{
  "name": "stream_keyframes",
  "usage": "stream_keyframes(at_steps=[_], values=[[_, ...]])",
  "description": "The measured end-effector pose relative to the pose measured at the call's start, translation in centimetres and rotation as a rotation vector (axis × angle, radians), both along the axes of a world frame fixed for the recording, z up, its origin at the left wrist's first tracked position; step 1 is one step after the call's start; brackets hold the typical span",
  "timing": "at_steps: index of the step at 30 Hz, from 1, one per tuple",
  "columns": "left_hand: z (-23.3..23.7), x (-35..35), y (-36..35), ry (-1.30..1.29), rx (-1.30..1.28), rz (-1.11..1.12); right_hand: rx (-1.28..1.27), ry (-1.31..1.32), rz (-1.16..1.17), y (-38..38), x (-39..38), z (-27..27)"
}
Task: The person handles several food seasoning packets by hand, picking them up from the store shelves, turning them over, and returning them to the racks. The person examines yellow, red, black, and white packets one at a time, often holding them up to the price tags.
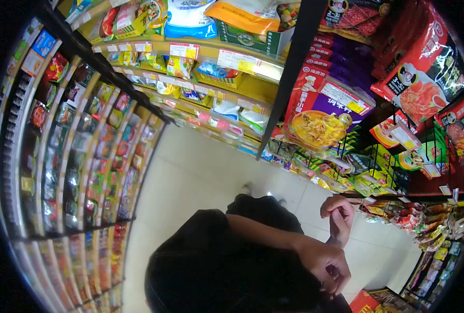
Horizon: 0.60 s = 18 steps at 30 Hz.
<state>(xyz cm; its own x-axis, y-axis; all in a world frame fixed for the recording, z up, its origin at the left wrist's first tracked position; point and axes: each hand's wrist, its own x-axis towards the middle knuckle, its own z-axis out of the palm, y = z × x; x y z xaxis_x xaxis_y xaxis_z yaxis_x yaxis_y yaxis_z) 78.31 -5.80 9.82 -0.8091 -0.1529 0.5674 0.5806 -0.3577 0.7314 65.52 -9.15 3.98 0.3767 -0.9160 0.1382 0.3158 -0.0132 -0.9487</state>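
Note:
My left arm reaches across from a dark sleeve, and my left hand (333, 268) is curled with its fingers bent in; no item shows in it. Just beyond it, my right hand (339, 215) is raised with its fingers folded toward the palm, also with nothing visible in it. The right wrist is partly hidden behind my left hand, and I cannot tell whether they touch. Neither hand touches the goods. Nearest ahead hang a red and purple seasoning packet (318, 122) and yellow-green packets (373, 167) on a rack.
Shelves of bagged goods (180, 68) stand ahead, behind a dark post (289, 68). Another long shelf of packets (81, 141) runs down the left. Red packets (419, 78) hang at the right. A red box (365, 302) is low at the right. Pale tiles (174, 172) cover the floor.

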Motion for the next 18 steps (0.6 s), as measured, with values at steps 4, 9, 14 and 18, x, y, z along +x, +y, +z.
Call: stream_keyframes(at_steps=[4,9,14,18], values=[[-4.0,1.3,-0.4,-0.1,0.013,-0.072,-0.205,-0.147,0.04,0.6,1.0,2.2],[-10.8,2.1,-0.6,-0.202,-0.033,0.027,-0.43,-0.547,0.546,0.2,2.2,3.2],[-14.0,2.5,-1.2,-0.349,-0.054,0.127,-0.458,-0.647,0.829,1.7,3.9,5.2],[-14.7,2.9,-2.1,-0.52,-0.145,0.304,-0.376,-0.68,1.044,1.4,3.9,4.8]])
